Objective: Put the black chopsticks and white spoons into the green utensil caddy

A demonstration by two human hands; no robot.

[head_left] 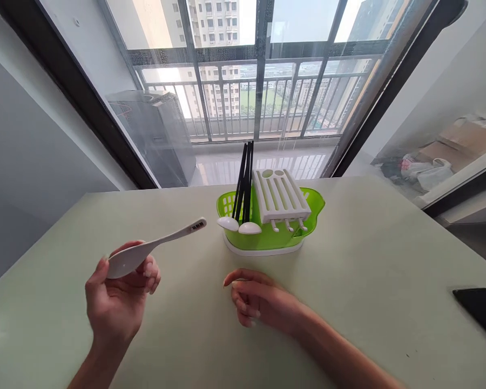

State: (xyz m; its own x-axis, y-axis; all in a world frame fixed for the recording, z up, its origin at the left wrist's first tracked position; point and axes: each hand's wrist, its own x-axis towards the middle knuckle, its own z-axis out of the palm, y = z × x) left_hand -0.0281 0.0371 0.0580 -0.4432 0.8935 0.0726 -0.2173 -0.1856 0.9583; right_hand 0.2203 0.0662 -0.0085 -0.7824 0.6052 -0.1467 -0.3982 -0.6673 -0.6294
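White soup spoon (126,261), gripped by its bowl in left hand (119,302), right hand (265,300) loosely curled, empty, seemingly awaits handle-down insertion into green cutlery caddy (264,241).

The white spoon (155,244) slants in the left fingers (102,270), its handle (178,233) rising rightward above the tabletop (186,324).

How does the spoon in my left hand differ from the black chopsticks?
The spoon is white, with a broad bowl; the chopsticks are black, straight and slim all along. The spoon is held by its bowl in the left hand, its handle slanting up rightward; the chopsticks stand nearly upright in the green basket. Both are eating utensils.
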